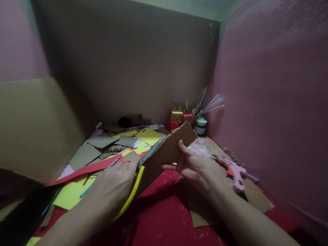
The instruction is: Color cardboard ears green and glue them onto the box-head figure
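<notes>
My left hand (112, 182) is closed around the yellow handles of a pair of scissors (133, 196). The grey blades reach up and to the right along the upper edge of a brown cardboard piece (164, 157). My right hand (191, 162) grips that cardboard near its right end, thumb on the near face, other fingers partly hidden. The cardboard is tilted, its right end raised above the table. Under my left wrist and beyond it lie a red paper strip (94, 167), yellow paper (69, 194) and a light-blue pen (85, 191).
A pink glue gun (237, 172) lies at right on a flat cardboard sheet (258, 196). Behind stand small cardboard figures (176, 118), a white jar (200, 125) and glue sticks (212, 104). Cardboard scraps (85, 155) cover the left side. Pink walls (276, 102) enclose the right.
</notes>
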`<state>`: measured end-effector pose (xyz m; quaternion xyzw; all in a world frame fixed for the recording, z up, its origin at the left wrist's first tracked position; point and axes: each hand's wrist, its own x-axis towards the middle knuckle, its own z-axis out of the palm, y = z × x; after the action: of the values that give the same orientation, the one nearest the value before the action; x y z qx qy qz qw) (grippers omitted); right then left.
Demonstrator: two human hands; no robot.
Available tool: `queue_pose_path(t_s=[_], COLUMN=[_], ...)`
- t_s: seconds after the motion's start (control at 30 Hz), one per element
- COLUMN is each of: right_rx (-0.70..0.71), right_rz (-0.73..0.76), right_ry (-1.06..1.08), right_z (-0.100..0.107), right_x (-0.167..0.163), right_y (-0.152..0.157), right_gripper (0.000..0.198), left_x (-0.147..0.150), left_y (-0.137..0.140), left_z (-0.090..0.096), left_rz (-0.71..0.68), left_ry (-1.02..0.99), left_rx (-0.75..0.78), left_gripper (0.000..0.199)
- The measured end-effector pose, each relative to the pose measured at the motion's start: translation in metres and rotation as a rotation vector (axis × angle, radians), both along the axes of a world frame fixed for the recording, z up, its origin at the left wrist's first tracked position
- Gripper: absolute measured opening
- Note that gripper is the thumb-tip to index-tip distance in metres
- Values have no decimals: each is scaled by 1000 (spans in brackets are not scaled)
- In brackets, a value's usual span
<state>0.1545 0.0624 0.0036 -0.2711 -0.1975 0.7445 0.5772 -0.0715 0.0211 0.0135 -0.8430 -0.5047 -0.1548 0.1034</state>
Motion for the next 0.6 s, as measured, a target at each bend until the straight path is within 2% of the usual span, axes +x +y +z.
queue_pose_path(t_s=[0.3,0.6], right_rx=[-89,-140], right_rz=[-56,-94], right_ry=[43,39], right_z=[-13,-15], right_x=[-4,-6], right_y=[2,2], right_gripper=[31,28], left_x=[3,6], left_y=[-7,-11], left_z=[14,16], left_rz=[71,125], left_ry=[272,379], left_rx=[-21,-12], left_gripper=[53,60])
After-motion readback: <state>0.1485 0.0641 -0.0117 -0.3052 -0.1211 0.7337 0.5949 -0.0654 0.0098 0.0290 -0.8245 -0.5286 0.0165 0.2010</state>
